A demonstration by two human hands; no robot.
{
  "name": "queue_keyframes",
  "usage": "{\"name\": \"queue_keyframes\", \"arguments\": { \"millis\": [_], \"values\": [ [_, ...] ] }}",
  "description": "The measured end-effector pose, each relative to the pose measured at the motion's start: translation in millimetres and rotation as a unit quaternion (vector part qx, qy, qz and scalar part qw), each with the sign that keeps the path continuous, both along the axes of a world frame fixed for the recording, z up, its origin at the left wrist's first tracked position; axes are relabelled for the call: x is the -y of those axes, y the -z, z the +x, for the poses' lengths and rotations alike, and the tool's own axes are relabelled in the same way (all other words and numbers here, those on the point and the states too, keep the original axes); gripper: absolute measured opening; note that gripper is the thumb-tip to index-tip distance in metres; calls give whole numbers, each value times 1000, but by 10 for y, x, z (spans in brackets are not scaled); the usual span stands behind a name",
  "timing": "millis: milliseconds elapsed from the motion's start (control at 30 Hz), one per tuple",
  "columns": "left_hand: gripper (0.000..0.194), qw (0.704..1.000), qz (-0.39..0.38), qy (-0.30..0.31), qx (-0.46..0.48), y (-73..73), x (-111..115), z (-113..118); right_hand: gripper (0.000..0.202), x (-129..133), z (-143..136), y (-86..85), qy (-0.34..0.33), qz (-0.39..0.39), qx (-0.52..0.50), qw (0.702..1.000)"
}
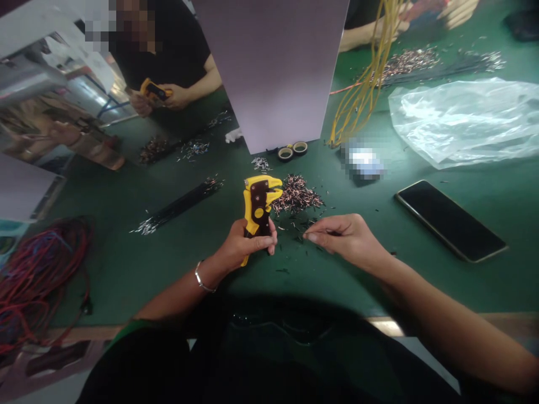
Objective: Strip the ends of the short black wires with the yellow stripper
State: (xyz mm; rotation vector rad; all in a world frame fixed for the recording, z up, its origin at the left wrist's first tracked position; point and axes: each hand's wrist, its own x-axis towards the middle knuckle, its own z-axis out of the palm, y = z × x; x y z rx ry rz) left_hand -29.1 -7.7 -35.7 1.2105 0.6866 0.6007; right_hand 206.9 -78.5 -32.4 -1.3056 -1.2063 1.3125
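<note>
My left hand (248,241) is wrapped round a yellow and black wire stripper (257,205), held upright with its jaws pointing right. Just right of it, my right hand (347,238) is closed in a pinch, thumb against forefinger. Whatever those fingertips hold is too small to make out. Beyond the hands lies a heap of short copper-tipped black wire pieces (297,195), partly behind the stripper's jaws. Loose dark scraps (282,271) are scattered on the green table between and below my hands. A bundle of black wires (181,205) with bare ends rests to the left.
A dark phone (450,220) lies at the right, near a clear plastic bag (467,120). Two tape rolls (292,150) sit before a grey upright panel (278,67). Red and blue cables (46,264) are coiled at left. Across the table, a person holds another stripper (156,91).
</note>
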Motion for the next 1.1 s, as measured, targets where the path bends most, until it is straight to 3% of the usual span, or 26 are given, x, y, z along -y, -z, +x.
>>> {"name": "queue_keyframes", "arguments": {
  "millis": [100, 233, 367, 567, 833, 1100],
  "values": [
    [31, 999, 30, 23, -8, 6, -16, -16, 19, -6, 32, 9, 61, 3, -16, 998],
    [34, 998, -1, 60, 25, 9, -21, -17, 18, -9, 60, 27, 118, 8, -37, 992],
    [36, 995, -19, 85, 56, 20, -9, -5, 18, 2, 49, -3, 148, 13, -40, 988],
    [39, 994, 9, 107, 28, 47, 22, -1, 18, 11, 15, -110, 172, 27, -14, 985],
    [42, 989, 11, 145, -16, -3, 58, -10, 18, 25, -21, -181, 169, 30, -3, 985],
    [42, 980, -91, 166, 55, 47, 44, 6, 17, 35, 66, -60, 123, 36, -45, 991]
  ]
}}
